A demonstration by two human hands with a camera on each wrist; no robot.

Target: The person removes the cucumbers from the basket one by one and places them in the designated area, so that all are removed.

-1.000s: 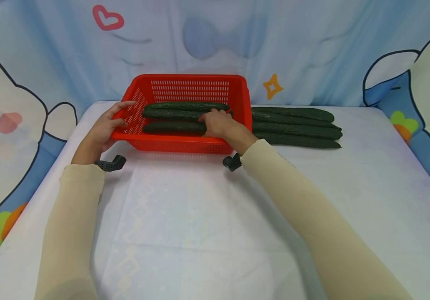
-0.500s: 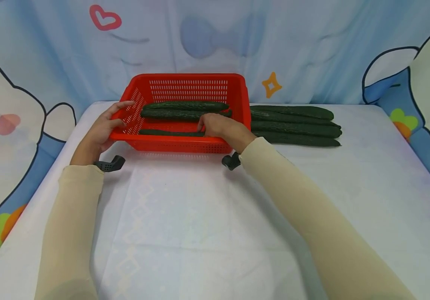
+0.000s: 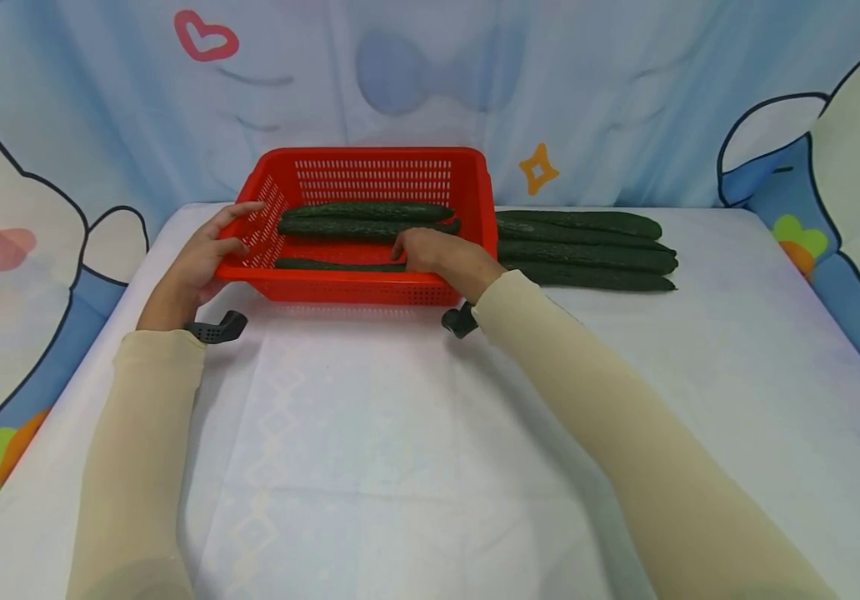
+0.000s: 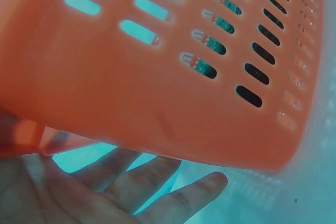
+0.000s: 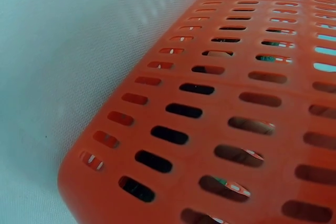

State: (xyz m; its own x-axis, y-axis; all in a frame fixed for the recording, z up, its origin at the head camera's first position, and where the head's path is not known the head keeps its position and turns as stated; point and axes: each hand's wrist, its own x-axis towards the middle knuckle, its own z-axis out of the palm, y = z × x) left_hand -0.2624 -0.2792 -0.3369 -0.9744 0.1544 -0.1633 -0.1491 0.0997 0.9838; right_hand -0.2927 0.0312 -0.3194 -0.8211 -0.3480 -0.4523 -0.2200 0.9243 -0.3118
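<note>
A red plastic basket (image 3: 370,287) with slotted walls stands at the back of the table. My left hand (image 3: 201,262) grips its left rim; in the left wrist view several fingers (image 4: 184,198) extend past the rim. Inside the basket, two dark green cucumbers (image 3: 370,228) lie side by side. Along the front wall lies another cucumber (image 3: 336,265), partly hidden by that wall. My right hand (image 3: 441,252) reaches over the front rim and holds this cucumber near its right end, fingertips mostly hidden. In the right wrist view the basket wall (image 5: 210,93) covers the hand.
Several more cucumbers (image 3: 587,250) lie in a row on the white tablecloth (image 3: 355,433), close against the basket's right side. A blue patterned curtain (image 3: 587,83) hangs right behind the basket.
My right hand has lowered the front cucumber toward the basket's front wall, widening the gap from the other two. The left hand keeps its place on the rim.
</note>
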